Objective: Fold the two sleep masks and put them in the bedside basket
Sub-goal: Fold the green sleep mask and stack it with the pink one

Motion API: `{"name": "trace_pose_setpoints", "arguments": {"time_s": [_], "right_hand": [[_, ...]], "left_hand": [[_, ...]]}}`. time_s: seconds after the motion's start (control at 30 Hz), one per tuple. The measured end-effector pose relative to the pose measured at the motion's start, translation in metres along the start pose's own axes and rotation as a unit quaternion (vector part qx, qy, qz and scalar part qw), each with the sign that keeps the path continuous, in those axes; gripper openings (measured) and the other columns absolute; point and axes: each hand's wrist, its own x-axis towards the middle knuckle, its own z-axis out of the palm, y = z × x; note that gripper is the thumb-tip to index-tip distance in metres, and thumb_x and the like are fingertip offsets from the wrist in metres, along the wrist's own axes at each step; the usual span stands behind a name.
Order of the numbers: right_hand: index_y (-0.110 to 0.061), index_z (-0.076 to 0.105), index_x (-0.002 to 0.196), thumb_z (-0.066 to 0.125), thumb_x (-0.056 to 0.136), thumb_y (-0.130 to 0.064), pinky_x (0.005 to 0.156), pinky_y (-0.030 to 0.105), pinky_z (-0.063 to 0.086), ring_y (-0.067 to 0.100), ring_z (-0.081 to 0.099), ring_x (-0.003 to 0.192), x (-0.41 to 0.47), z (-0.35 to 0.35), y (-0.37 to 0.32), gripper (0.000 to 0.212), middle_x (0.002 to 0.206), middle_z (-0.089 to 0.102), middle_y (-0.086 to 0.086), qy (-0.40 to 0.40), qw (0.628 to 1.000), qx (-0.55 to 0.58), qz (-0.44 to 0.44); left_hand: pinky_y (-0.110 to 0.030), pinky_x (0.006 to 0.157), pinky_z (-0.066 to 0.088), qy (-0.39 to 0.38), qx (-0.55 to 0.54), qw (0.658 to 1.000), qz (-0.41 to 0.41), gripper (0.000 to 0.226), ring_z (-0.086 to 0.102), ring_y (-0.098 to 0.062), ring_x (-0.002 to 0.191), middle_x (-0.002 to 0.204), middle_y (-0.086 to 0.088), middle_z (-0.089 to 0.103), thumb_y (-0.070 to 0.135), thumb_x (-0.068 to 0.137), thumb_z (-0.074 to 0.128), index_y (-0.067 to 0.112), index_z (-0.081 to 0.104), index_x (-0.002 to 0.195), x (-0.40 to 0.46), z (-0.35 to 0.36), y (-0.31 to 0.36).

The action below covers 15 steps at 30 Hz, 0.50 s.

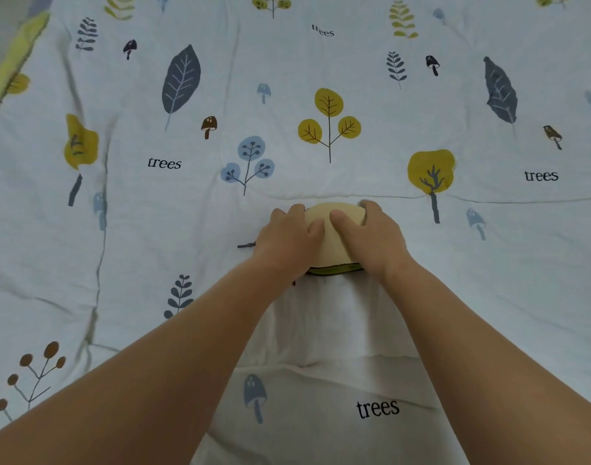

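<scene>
bed: printed quilt (321,169)
masks: one cream sleep mask (331,236), green edge
hands: left hand (287,239), right hand (371,239) both pressing on mask

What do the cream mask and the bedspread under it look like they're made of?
Cream sleep mask: soft matte fabric, probably padded, since it domes up between the left hand and right hand; its lower edge shows green with dark trim.
Bedspread: thin woven cloth, likely cotton, matte, with soft creases, stitched seams and printed leaves. Fibre is a guess for both.
</scene>
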Motion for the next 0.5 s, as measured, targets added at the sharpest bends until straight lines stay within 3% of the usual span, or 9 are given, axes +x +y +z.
{"name": "trace_pose_setpoints", "arguments": {"time_s": [0.17,0.3,0.5], "right_hand": [[-0.009,0.048,0.122,0.055,0.081,-0.048,0.077,0.033,0.040,0.024,0.051,0.096,-0.005,-0.001,0.002,0.057,0.118,0.058,0.011,-0.016,1.000,0.011,0.018],[-0.008,0.047,0.121,0.055,0.081,-0.049,0.081,0.037,0.043,0.029,0.055,0.102,-0.022,-0.002,0.001,0.058,0.118,0.058,0.012,-0.034,0.999,-0.020,0.017],[-0.011,0.047,0.108,0.053,0.082,-0.052,0.077,0.034,0.041,0.027,0.052,0.091,-0.064,-0.012,-0.017,0.049,0.107,0.057,0.010,-0.073,0.997,-0.031,0.016]], "left_hand": [[-0.034,0.079,0.035,-0.030,-0.028,0.999,-0.008,0.041,0.048,-0.031,0.101,0.122,-0.017,0.046,0.032,0.090,0.036,0.012,0.039,0.126,-0.006,-0.001,-0.003],[-0.034,0.074,0.035,-0.036,-0.040,0.998,-0.021,0.037,0.043,-0.024,0.087,0.117,-0.015,0.047,0.031,0.091,0.035,0.012,0.041,0.121,-0.026,-0.001,-0.008],[-0.031,0.077,0.035,-0.041,-0.050,0.998,-0.019,0.033,0.044,-0.022,0.090,0.116,-0.014,0.049,0.028,0.089,0.038,0.013,0.044,0.118,-0.064,-0.024,-0.013]]}}
